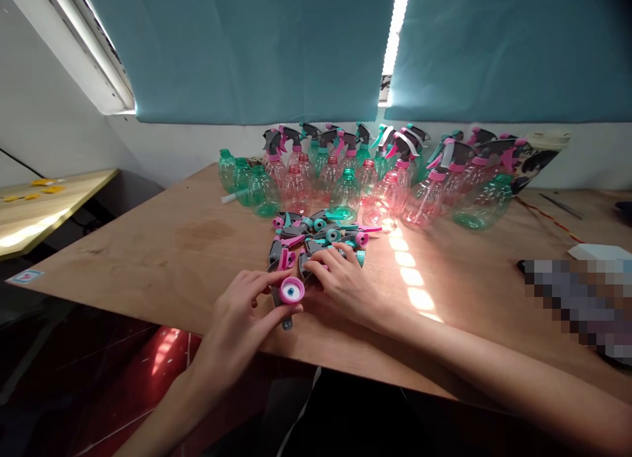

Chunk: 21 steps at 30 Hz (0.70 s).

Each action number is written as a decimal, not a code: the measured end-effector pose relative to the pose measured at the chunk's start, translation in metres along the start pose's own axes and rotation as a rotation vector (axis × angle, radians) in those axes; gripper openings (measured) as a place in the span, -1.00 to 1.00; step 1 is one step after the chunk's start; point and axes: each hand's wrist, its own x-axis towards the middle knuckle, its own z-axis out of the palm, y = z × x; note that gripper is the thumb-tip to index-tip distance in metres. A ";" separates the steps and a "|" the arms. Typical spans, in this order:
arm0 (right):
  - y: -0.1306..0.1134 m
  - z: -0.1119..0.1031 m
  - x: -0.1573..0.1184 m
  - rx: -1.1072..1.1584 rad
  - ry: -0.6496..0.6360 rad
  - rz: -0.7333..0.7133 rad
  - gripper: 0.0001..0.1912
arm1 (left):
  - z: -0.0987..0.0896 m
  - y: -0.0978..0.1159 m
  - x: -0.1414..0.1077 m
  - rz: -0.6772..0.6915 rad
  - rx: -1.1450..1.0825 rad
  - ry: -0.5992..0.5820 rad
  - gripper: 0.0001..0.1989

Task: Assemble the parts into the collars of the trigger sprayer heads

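My left hand (241, 309) is closed around a trigger spray head (292, 291), thumb below and fingers above. The pink collar of this head faces me, showing a white inside with a dark hole in the middle. My right hand (340, 279) reaches over a pile of loose spray heads (296, 230) in grey, pink and teal. Its fingers curl onto a grey spray head (305, 263) at the near side of the pile; some fingertips are partly hidden. Behind the pile stand clear green bottles (344, 195) and pink bottles (296, 192), several without heads.
Bottles fitted with spray heads (348, 144) line the back of the wooden table (162, 246). A white tube (234, 196) lies at the left bottles. To the right are a white box (600, 253), a thin metal tool (560, 205) and a blurred-out dark object (573, 299).
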 end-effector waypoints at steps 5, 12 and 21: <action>0.023 -0.042 -0.025 0.101 0.137 0.145 -0.74 | 0.014 0.017 0.007 0.030 -0.145 -0.071 -0.74; 0.067 -0.104 -0.062 0.215 0.196 0.511 -0.83 | 0.064 0.058 0.035 0.243 -0.340 -0.189 -0.75; 0.088 -0.111 -0.092 0.355 0.152 0.563 -0.86 | 0.133 0.068 0.078 0.219 -0.342 -0.309 -0.73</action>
